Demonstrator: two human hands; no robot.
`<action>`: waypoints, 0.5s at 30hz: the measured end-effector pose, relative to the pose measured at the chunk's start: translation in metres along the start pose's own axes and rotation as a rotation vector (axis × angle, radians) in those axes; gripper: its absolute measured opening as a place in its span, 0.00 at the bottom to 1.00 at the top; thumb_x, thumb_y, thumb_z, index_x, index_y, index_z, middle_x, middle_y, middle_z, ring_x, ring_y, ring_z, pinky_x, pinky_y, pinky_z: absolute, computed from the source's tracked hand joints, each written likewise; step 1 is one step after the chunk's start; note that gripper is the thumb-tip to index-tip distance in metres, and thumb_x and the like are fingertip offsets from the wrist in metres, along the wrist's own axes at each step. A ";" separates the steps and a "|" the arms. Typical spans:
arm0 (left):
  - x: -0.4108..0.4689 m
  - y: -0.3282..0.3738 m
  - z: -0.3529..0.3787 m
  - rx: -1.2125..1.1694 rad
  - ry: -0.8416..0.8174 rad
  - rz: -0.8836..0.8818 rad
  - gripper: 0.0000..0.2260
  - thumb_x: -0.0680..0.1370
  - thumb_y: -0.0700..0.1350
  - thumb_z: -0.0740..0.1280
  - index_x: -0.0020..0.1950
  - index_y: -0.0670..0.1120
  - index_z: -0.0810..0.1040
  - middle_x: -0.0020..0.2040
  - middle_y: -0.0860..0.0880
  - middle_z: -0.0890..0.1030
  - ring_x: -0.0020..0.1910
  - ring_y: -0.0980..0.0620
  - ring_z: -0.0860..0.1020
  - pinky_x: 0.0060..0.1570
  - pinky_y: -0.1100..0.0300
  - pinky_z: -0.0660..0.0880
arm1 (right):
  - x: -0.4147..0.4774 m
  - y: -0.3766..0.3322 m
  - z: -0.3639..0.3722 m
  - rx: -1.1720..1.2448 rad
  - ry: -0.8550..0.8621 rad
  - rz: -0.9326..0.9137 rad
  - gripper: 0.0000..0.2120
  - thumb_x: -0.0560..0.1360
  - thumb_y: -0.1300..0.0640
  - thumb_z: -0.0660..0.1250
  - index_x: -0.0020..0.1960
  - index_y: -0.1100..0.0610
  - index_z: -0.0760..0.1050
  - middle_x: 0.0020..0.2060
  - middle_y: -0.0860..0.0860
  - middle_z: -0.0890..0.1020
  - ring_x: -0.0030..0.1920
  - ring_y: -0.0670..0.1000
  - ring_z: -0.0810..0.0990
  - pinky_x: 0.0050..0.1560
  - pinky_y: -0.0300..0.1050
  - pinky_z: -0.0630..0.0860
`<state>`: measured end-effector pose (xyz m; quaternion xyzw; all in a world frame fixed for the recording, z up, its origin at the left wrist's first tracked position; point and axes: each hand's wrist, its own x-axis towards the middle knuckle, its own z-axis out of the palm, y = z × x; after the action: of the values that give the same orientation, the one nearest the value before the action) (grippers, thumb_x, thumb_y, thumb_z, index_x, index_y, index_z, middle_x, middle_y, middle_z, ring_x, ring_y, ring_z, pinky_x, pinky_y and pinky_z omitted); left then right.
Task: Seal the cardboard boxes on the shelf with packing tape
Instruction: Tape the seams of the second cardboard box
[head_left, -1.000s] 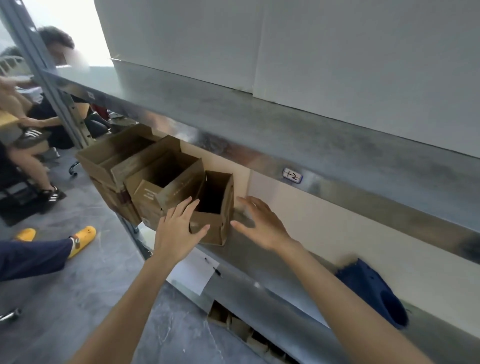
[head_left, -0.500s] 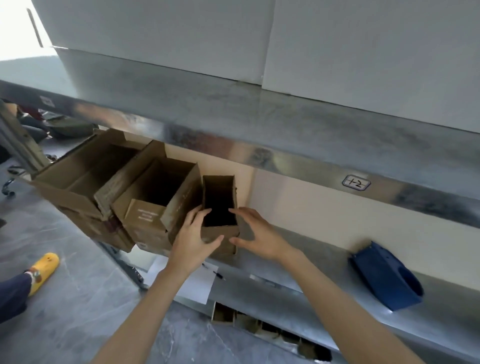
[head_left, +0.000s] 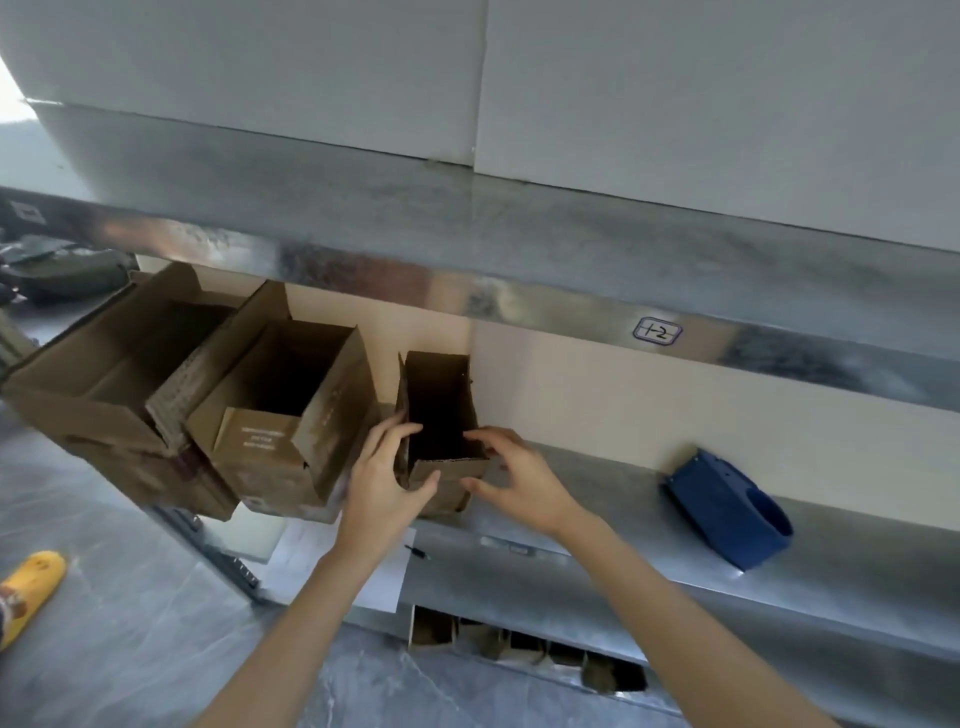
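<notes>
Lighting: soft, diffuse daylight enters from the upper left, where the frame corner burns out to white. The upper shelf (head_left: 363, 270) shows patchy glare and smeared reflections along its metal front edge. The lower shelf (head_left: 597, 499) lies in mild shade beneath it. The interior of the small open box (head_left: 436, 410) is near black, with detail lost. Quality: wide-angle distortion bows the shelf lines toward the edges. The left hand (head_left: 382, 483) and right hand (head_left: 519, 483) are slightly blurred. Print on the middle box (head_left: 257, 439) is illegible.
</notes>
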<state>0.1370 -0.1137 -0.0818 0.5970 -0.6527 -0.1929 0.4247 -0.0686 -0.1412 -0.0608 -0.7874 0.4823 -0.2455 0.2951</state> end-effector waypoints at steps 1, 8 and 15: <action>-0.003 0.003 0.003 -0.011 0.002 0.007 0.25 0.71 0.45 0.78 0.66 0.48 0.76 0.68 0.52 0.72 0.67 0.55 0.72 0.60 0.48 0.78 | -0.005 0.001 -0.001 0.004 0.014 0.004 0.27 0.76 0.51 0.70 0.73 0.51 0.68 0.69 0.51 0.72 0.65 0.48 0.73 0.64 0.39 0.71; -0.010 0.022 0.023 -0.082 -0.075 0.040 0.23 0.70 0.43 0.78 0.64 0.49 0.77 0.62 0.54 0.75 0.62 0.56 0.74 0.64 0.51 0.75 | -0.040 0.009 -0.020 -0.053 0.068 0.028 0.25 0.76 0.50 0.70 0.71 0.50 0.70 0.66 0.49 0.73 0.63 0.47 0.74 0.64 0.42 0.73; 0.003 0.053 0.052 -0.134 -0.260 0.093 0.24 0.71 0.44 0.78 0.64 0.52 0.76 0.61 0.58 0.75 0.61 0.61 0.72 0.63 0.56 0.74 | -0.078 0.032 -0.053 -0.096 0.123 0.126 0.25 0.76 0.51 0.71 0.71 0.48 0.69 0.65 0.49 0.71 0.60 0.46 0.75 0.63 0.42 0.74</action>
<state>0.0635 -0.1186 -0.0698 0.5064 -0.7150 -0.2916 0.3838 -0.1563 -0.0941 -0.0533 -0.7523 0.5591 -0.2510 0.2416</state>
